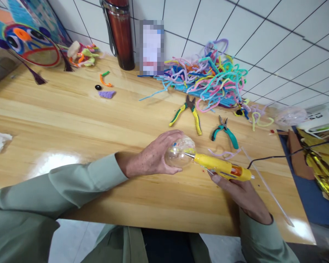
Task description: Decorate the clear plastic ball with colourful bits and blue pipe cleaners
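Observation:
My left hand (153, 155) is wrapped round a clear plastic ball (178, 152) resting on the wooden table (71, 120). My right hand (239, 191) grips a yellow hot glue gun (222, 167), with its metal nozzle touching the right side of the ball. A black cord (285, 155) runs from the gun toward the right. A clear glue stick (265, 184) lies on the table behind the gun.
Yellow-green pliers (188, 113) and teal pliers (226, 132) lie beyond the hands. A heap of coloured pipe cleaners (208, 78) sits at the back, beside a red flask (120, 33). Craft pieces (105, 87) lie at back left, gold foil (323, 160) at right.

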`<control>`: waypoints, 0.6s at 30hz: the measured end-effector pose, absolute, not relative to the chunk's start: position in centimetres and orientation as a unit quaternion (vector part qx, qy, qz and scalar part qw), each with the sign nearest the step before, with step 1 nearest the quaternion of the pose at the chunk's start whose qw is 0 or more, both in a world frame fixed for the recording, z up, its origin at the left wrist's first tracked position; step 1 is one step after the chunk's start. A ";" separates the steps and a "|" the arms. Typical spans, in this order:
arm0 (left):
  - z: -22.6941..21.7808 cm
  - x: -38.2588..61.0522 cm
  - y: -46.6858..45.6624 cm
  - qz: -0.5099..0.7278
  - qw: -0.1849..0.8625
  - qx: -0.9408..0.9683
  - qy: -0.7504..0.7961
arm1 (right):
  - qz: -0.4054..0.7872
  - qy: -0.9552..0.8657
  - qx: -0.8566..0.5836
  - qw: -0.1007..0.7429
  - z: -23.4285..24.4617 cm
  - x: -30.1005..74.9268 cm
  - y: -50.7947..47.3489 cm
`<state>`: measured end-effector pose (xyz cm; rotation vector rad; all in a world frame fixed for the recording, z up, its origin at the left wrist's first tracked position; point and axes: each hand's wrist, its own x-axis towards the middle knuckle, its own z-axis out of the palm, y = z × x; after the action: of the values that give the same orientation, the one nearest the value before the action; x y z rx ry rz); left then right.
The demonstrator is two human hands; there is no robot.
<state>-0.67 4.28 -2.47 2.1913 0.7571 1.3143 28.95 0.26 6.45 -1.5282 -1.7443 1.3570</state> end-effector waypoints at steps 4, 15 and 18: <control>-2.4 -0.7 4.2 0.473 0.234 0.800 0.284 | 0.494 -0.638 -0.547 0.222 6.1 29.0 0.3; -2.6 -0.7 4.2 0.472 0.238 0.800 0.286 | 0.500 -0.639 -0.544 0.215 6.2 29.1 0.4; -2.6 -0.7 4.2 0.476 0.234 0.800 0.282 | 0.501 -0.634 -0.549 0.216 6.1 29.2 0.3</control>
<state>-0.71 4.21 -2.58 2.1955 0.7738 1.3064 29.18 0.33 6.11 -1.5201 -1.7554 1.3877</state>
